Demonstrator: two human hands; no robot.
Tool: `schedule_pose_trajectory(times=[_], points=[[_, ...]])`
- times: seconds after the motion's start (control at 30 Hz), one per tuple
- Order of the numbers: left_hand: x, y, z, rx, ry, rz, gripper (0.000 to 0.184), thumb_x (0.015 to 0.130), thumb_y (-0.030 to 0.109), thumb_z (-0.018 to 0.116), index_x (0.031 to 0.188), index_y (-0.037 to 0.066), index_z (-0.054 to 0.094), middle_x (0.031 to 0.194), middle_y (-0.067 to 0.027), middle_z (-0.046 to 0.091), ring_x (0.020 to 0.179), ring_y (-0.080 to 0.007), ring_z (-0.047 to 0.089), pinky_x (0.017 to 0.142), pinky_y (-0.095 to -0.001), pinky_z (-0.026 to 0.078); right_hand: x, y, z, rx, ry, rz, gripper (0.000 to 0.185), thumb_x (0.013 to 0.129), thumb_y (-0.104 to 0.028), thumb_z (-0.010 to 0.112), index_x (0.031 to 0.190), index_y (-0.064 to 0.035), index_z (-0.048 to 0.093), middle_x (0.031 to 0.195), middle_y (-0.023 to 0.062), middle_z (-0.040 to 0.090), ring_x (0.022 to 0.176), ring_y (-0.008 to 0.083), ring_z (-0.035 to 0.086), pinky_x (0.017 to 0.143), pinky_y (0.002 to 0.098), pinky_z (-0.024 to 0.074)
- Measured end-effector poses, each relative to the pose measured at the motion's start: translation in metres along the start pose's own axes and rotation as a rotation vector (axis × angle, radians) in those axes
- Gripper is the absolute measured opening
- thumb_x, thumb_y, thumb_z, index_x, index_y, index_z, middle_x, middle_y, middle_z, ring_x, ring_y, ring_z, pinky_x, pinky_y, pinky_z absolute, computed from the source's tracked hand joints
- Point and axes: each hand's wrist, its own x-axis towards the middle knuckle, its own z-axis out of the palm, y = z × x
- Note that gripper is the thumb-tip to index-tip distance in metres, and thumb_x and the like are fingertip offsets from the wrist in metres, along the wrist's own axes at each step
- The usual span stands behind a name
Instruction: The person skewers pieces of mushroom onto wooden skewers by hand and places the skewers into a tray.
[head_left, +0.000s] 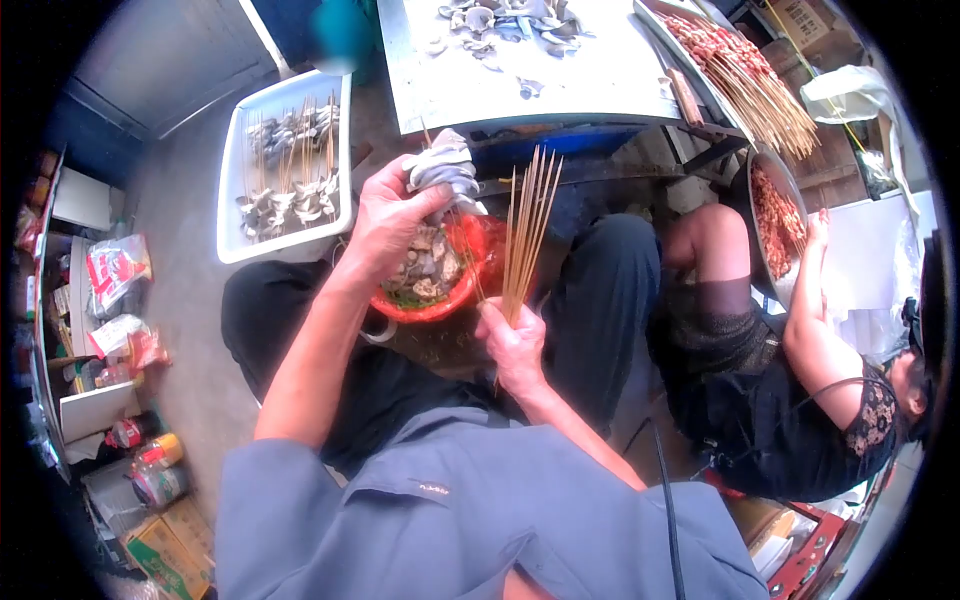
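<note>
the left hand [400, 205] is clamped on grey-white mushroom pieces [443, 172] threaded on a thin wooden skewer above a round red plastic bowl [425, 311]; the right hand [517, 345] grips bare bamboo skewers [533, 220]. filled sticks [318, 200] lie in a white rectangular tray [229, 180]; loose pieces [480, 18] remain on the white table [430, 98].

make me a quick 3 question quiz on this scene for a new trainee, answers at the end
1. Which hand grips the bundle of bare skewers?

2. True or false: the white tray on the person's left has loaded skewers in it.

3. The bowl nearest the left hand is which colour?
A. blue
B. white
C. orange-red

Key:
1. The right hand; the left hand holds a skewer of grey-white pieces.
2. True.
3. C.
</note>
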Motion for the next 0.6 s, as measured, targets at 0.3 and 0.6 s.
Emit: schedule_pose_trajectory(times=[0.3, 0.6], points=[[0.009, 0.006, -0.003, -0.292, 0.168, 0.099, 0.027, 0.094, 0.017, 0.063, 0.115, 0.002, 0.055, 0.104, -0.0072, 0.064, 0.089, -0.0102, 0.062, 0.077, -0.0245, 0.053, 0.007, 0.001, 0.003, 0.009, -0.043, -0.021, 0.009, 0.092, -0.014, 0.062, 0.094, -0.0059, 0.063, 0.066, -0.0017, 0.058, 0.048, 0.0023, 0.043, 0.043, 0.0174, 0.0309], [0.008, 0.017, -0.011, -0.175, 0.209, -0.009, 0.018, 0.089, 0.012, 0.068, 0.104, 0.004, 0.062, 0.092, -0.0035, 0.066, 0.081, -0.0102, 0.063, 0.071, -0.0249, 0.054, 0.005, 0.006, 0.002, -0.035, -0.043, -0.057, 0.007, 0.092, -0.013, 0.062, 0.092, -0.0063, 0.064, 0.065, -0.002, 0.058, 0.047, 0.0018, 0.042, 0.042, 0.0172, 0.0296]])
